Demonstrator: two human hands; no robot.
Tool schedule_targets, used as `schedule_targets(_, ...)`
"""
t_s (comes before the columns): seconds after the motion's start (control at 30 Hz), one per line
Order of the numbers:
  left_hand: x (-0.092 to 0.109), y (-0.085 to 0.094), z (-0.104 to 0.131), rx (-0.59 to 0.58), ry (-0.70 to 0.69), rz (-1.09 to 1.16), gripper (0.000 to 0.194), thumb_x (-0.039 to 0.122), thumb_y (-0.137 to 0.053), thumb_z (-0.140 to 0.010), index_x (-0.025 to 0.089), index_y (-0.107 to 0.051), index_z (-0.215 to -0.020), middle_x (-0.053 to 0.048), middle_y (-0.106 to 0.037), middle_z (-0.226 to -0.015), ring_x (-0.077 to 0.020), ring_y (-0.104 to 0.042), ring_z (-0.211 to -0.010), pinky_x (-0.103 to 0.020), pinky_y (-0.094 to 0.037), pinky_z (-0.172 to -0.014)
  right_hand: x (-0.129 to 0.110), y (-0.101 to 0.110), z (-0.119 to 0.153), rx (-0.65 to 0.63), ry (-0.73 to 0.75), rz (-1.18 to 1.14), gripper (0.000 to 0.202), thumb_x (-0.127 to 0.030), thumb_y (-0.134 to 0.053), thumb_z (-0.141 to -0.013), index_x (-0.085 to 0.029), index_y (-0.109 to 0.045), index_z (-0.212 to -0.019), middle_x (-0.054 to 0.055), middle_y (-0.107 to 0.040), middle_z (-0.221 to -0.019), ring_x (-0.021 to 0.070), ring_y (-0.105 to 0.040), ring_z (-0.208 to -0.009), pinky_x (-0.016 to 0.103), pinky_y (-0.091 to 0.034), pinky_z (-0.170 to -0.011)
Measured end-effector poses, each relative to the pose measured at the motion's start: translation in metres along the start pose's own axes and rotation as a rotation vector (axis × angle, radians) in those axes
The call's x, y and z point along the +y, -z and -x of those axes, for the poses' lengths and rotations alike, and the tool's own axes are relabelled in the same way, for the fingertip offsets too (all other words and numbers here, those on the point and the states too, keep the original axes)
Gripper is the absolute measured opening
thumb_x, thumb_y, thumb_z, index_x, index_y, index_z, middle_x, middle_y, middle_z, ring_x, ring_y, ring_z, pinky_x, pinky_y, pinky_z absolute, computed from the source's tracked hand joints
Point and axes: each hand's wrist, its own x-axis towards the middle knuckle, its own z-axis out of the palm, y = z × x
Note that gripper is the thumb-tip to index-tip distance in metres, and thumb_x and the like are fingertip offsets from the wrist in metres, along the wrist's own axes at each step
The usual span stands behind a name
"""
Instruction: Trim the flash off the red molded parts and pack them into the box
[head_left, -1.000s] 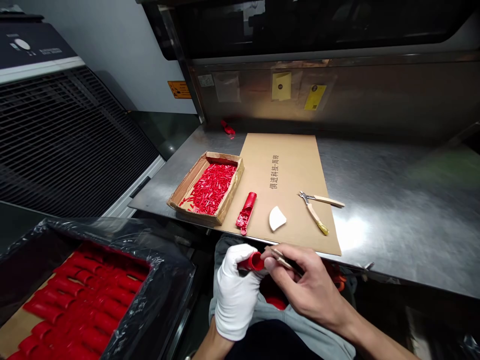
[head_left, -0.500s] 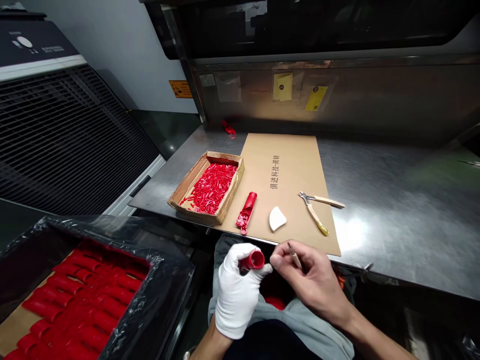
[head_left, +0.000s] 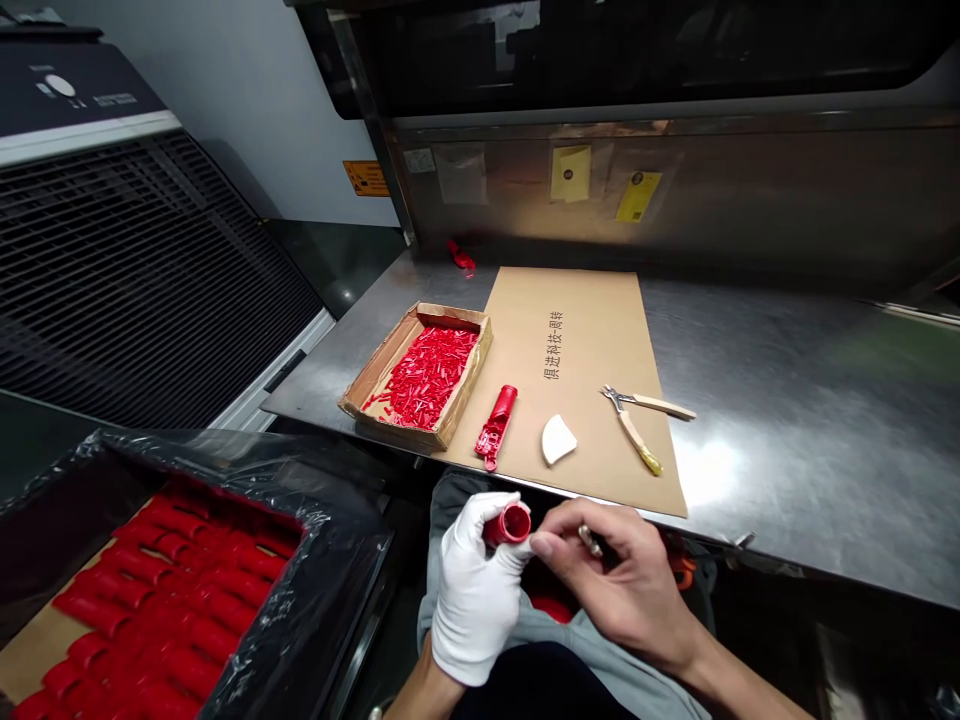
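My left hand (head_left: 476, 590), in a white glove, is wrapped round a red tube-shaped part (head_left: 514, 523) whose round opening faces up. Bare, my right hand (head_left: 622, 575) is closed round a small slim tool (head_left: 589, 540), its thumb and forefinger by the gloved fingertips at the tube's rim. Most of the tool is hidden in the palm. On the brown cardboard sheet (head_left: 592, 340) lie another red part (head_left: 496, 428), a white wedge-shaped piece (head_left: 559, 441) and nippers with cream handles (head_left: 637, 425), their handles spread.
A cardboard tray (head_left: 360, 392) of small red pieces stands on the metal table (head_left: 772, 430). At lower left, a box lined with black plastic (head_left: 330, 545) holds several red parts. A red scrap (head_left: 460, 259) lies at the table's back left.
My right hand has moved slightly left, its fingertips now against the gloved fingers. The tool in it has turned and shows less of its length. The view has shifted slightly.
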Motion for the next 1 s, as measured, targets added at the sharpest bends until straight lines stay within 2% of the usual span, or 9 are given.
schedule_targets(0.07, 0.002, 0.000, 0.000, -0.001, 0.003, 0.001, 0.025, 0.020, -0.070, -0.082, 0.023, -0.063, -0.105, 0.000, -0.068, -0.095, -0.0152, -0.066, -0.085, -0.027, -0.053, -0.080, 0.000, 0.002, 0.000, 0.036, 0.002, -0.010, 0.004, -0.020, -0.066, -0.089, -0.022, -0.069, -0.090, -0.003, -0.062, -0.070, 0.0084, -0.051, -0.054, 0.017, -0.039, -0.047)
schedule_targets(0.17, 0.001, -0.001, 0.001, 0.000, -0.049, -0.002, 0.025, 0.017, -0.066, -0.084, 0.025, -0.062, -0.107, 0.001, -0.068, -0.098, -0.0147, -0.066, -0.087, -0.026, -0.053, -0.081, 0.003, -0.001, -0.001, 0.014, 0.081, -0.011, 0.019, -0.016, -0.066, -0.089, -0.023, -0.070, -0.106, 0.000, -0.068, -0.084, 0.0103, -0.058, -0.062, 0.018, -0.044, -0.054)
schedule_targets(0.3, -0.001, -0.003, 0.004, 0.002, -0.107, -0.027, 0.028, 0.013, -0.062, -0.085, 0.026, -0.060, -0.110, 0.000, -0.066, -0.101, -0.0146, -0.066, -0.090, -0.027, -0.053, -0.084, 0.006, -0.010, -0.002, -0.016, 0.166, -0.056, 0.028, -0.012, -0.063, -0.091, -0.024, -0.069, -0.115, 0.001, -0.068, -0.079, 0.0114, -0.060, -0.062, 0.021, -0.046, -0.058)
schedule_targets(0.43, 0.002, -0.005, 0.005, 0.006, -0.118, 0.003, 0.030, 0.011, -0.064, -0.084, 0.027, -0.060, -0.109, 0.001, -0.066, -0.100, -0.0139, -0.066, -0.089, -0.026, -0.053, -0.084, 0.005, -0.014, -0.001, 0.001, 0.190, -0.090, 0.026, -0.009, -0.062, -0.090, -0.022, -0.071, -0.111, 0.003, -0.069, -0.080, 0.0121, -0.061, -0.065, 0.021, -0.047, -0.060)
schedule_targets(0.67, 0.012, -0.009, 0.004, 0.047, -0.134, 0.031, 0.022, 0.017, -0.063, -0.086, 0.026, -0.061, -0.107, 0.000, -0.067, -0.097, -0.0134, -0.066, -0.088, -0.024, -0.053, -0.083, 0.002, -0.015, 0.003, 0.106, 0.186, -0.028, 0.018, -0.010, -0.065, -0.088, -0.017, -0.071, -0.103, 0.002, -0.065, -0.074, 0.0117, -0.057, -0.059, 0.022, -0.046, -0.055)
schedule_targets(0.83, 0.014, -0.010, 0.004, 0.065, -0.119, 0.078, 0.019, 0.018, -0.063, -0.086, 0.025, -0.062, -0.104, 0.000, -0.068, -0.094, -0.0131, -0.066, -0.084, -0.023, -0.054, -0.080, 0.003, -0.015, 0.004, 0.060, 0.182, -0.050, 0.016, -0.011, -0.064, -0.089, -0.018, -0.071, -0.102, 0.003, -0.068, -0.080, 0.0132, -0.061, -0.065, 0.022, -0.048, -0.060)
schedule_targets(1.0, 0.015, -0.012, 0.005, 0.075, -0.105, 0.114, 0.019, 0.018, -0.065, -0.085, 0.024, -0.062, -0.103, 0.000, -0.068, -0.092, -0.0128, -0.067, -0.082, -0.023, -0.055, -0.078, 0.001, -0.014, 0.005, 0.046, 0.122, -0.047, 0.008, -0.013, -0.064, -0.089, -0.019, -0.069, -0.092, -0.001, -0.063, -0.071, 0.0107, -0.054, -0.058, 0.021, -0.043, -0.055)
